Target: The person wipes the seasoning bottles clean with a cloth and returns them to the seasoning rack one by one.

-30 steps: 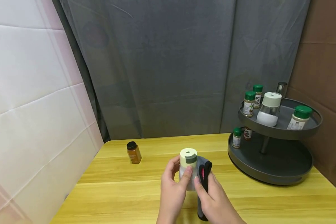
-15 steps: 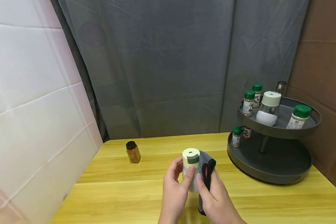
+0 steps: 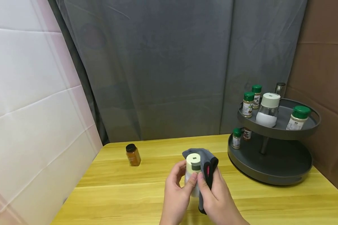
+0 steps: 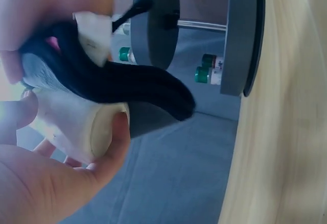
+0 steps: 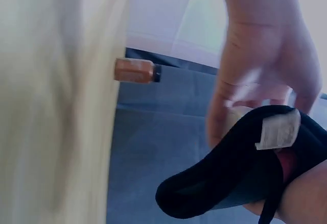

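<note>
In the head view my left hand (image 3: 176, 195) grips a shaker jar (image 3: 192, 160) with a cream lid and a dark green patch on it. Its body looks clear with pale contents and is partly covered by fingers. My right hand (image 3: 221, 200) holds a folded grey cloth (image 3: 206, 156) with black edging against the jar's right and far sides. Both thumbs meet near the front of the jar. A white tag (image 4: 94, 38) on the cloth shows in the left wrist view. The right wrist view has the cloth (image 5: 219, 178) hiding most of the jar.
A spice bottle (image 3: 133, 157) with a black cap stands on the wooden table (image 3: 115, 197) at left. To the right is a two-tier dark grey rack (image 3: 270, 175). Several green-capped bottles stand on it, with a larger white-lidded jar (image 3: 267, 112) on top. A grey curtain (image 3: 163, 78) hangs behind.
The cloth has been drawn over the far side of the jar and now shows behind its lid. The jar sits slightly lower in the head view, and the thumbs have come closer together.
</note>
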Demonstrator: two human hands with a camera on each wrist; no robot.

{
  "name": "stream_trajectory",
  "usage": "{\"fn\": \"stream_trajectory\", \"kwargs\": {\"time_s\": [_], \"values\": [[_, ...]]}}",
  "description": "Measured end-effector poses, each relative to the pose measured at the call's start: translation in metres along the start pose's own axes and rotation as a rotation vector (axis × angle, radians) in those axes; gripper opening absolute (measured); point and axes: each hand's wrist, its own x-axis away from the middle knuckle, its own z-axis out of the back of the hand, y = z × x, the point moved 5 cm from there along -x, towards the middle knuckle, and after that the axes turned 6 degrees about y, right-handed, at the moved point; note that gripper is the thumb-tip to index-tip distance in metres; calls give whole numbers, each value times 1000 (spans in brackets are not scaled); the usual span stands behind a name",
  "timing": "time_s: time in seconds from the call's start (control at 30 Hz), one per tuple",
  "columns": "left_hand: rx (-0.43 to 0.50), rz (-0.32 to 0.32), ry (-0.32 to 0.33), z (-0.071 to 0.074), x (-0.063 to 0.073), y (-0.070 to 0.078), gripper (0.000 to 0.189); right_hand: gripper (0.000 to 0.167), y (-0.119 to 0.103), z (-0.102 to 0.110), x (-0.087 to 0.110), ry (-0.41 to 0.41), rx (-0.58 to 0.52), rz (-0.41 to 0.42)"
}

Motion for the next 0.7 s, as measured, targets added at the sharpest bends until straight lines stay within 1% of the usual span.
{"fn": "stream_trajectory", "kwargs": {"time_s": [0.13, 0.2, 0.27, 0.33, 0.43, 0.53, 0.63, 0.7], "values": [[2, -11, 32, 2, 0, 2, 40, 68, 10, -4, 2, -26, 13, -64], [8, -14, 34, 2, -1, 3, 39, 67, 12, -3, 1, -35, 21, -87], [13, -14, 24, 1, 0, 3, 39, 66, 9, -1, -1, -38, 15, -78], [15, -7, 0, -1, 0, 2, 39, 66, 4, 1, -2, -26, 13, -53], [16, 0, -21, -3, 1, 1, 40, 67, -1, 1, -2, -18, -17, -21], [10, 3, 1, -1, 3, 1, 40, 67, 2, -2, 0, -12, -24, -21], [7, -9, 44, 3, 3, 1, 40, 71, 11, -8, 3, -34, -27, -79], [13, -13, 61, 5, 2, 1, 40, 72, 17, -11, 4, -52, -33, -122]]}}
